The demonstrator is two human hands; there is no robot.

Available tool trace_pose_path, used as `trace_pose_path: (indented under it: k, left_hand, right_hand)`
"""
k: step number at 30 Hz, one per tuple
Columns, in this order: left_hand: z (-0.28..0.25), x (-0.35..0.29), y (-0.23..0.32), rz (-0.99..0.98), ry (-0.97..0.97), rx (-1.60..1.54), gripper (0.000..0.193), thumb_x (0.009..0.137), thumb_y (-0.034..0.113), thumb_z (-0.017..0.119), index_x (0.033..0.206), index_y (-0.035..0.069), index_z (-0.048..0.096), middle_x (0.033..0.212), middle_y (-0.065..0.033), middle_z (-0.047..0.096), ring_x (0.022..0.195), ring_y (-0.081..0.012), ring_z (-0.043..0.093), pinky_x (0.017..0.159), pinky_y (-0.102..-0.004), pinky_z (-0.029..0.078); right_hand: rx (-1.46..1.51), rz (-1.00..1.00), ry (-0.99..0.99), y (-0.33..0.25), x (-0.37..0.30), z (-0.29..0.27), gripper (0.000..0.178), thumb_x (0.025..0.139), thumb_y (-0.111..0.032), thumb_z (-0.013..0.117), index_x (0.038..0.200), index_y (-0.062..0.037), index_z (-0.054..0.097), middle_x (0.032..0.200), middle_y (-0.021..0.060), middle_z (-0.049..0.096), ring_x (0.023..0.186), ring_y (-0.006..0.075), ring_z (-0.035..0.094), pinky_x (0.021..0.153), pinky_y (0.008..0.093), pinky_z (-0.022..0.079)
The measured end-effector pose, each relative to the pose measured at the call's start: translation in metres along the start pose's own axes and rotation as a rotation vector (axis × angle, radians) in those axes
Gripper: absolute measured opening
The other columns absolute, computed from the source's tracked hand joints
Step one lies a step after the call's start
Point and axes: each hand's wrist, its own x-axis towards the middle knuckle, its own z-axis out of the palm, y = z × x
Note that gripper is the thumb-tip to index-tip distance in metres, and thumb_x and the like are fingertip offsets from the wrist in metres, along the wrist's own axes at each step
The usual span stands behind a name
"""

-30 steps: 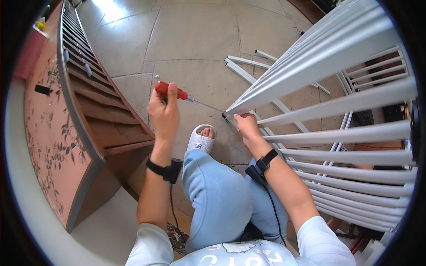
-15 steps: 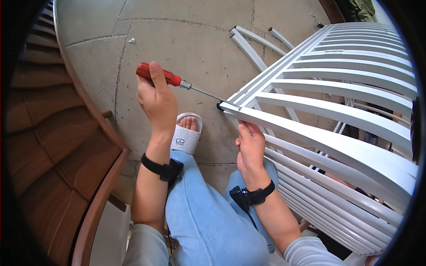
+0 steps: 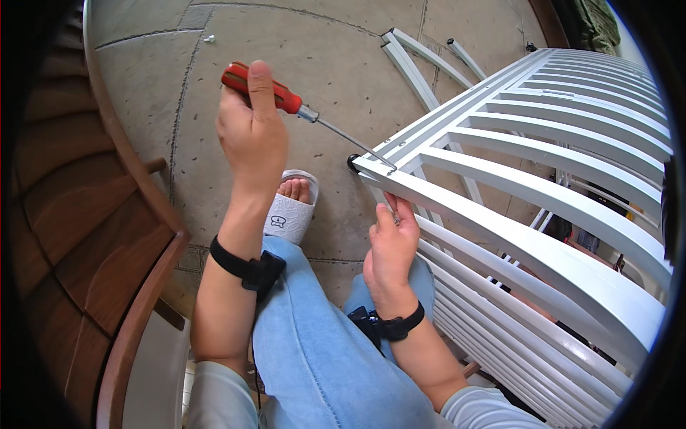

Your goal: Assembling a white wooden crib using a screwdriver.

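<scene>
My left hand point(image 3: 250, 136) is wrapped round the red handle of a screwdriver point(image 3: 286, 100), thumb lying along it. The screwdriver's thin metal shaft slants down to the right, and its tip meets a screw spot near the corner of a white slatted metal frame point(image 3: 457, 200). Just under that corner, my right hand point(image 3: 393, 243) has its fingers pinched together beside the frame's rail. A small metal piece seems to show between those fingers, too small to name. A black cap point(image 3: 353, 163) sits on the corner's end.
Loose white metal bars point(image 3: 411, 71) lie on the grey floor point(image 3: 321, 64) beyond the frame. A small white bit point(image 3: 209, 38) rests farther left. Brown wooden furniture point(image 3: 78, 236) stands close on my left. My foot wears a white slipper point(image 3: 289, 214).
The view has shifted slightly. My left hand still holds the screwdriver with its tip at the same corner, and my right hand stays beneath the rail.
</scene>
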Motion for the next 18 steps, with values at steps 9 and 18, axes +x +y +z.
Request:
trace_pose_path:
  k: [9, 18]
  left_hand:
    - [0.002, 0.011, -0.004, 0.044, -0.051, -0.044, 0.052, 0.097, 0.054, 0.046, 0.077, 0.007, 0.053, 0.063, 0.0026, 0.046, 0.055, -0.0051, 0.038, 0.051, -0.0222, 0.031]
    - [-0.001, 0.017, -0.005, 0.0, -0.02, 0.013, 0.057, 0.098, 0.052, 0.045, 0.074, 0.003, 0.058, 0.059, -0.0018, 0.052, 0.057, -0.0109, 0.046, 0.056, -0.0289, 0.04]
  right_hand:
    - [-0.015, 0.029, 0.016, -0.011, -0.002, 0.004, 0.044, 0.088, 0.004, 0.051, 0.132, 0.0055, 0.047, 0.126, 0.0072, 0.055, 0.062, 0.0015, 0.038, 0.054, 0.0169, 0.034]
    - [-0.025, -0.008, 0.02, -0.008, -0.001, 0.006, 0.049, 0.084, 0.009, 0.049, 0.133, 0.0054, 0.046, 0.113, 0.0037, 0.055, 0.062, 0.001, 0.038, 0.054, 0.0163, 0.033]
